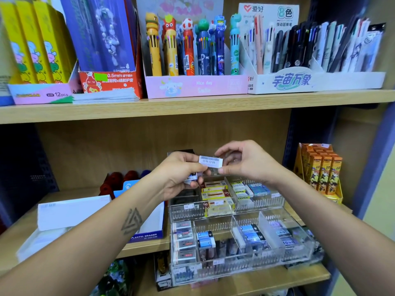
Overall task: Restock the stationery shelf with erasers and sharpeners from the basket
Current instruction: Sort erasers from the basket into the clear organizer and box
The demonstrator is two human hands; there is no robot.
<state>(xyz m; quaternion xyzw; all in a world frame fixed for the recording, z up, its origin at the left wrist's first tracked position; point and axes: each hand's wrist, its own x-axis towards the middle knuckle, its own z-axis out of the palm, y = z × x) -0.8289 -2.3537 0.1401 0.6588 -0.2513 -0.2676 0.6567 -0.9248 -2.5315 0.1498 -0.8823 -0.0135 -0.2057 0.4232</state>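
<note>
A white MONO eraser [210, 161] is held between both hands above the clear acrylic organizer [297, 251]. My left hand [181, 174] pinches its left end and also grips another small eraser [191, 177] lower in its fingers. My right hand [245, 160] pinches the eraser's right end with thumb and fingertips. The organizer's stepped compartments hold several erasers: blue-sleeved ones [206, 239], white ones [183, 242] and yellow-boxed ones [215, 194]. The basket is out of view.
A blue and white plastic eraser box [147, 233] stands left of the organizer. Orange pencil-lead packs [322, 169] stand at the right. The upper shelf [149, 108] carries display boxes of novelty pens [192, 50] and multicolour pens [310, 52].
</note>
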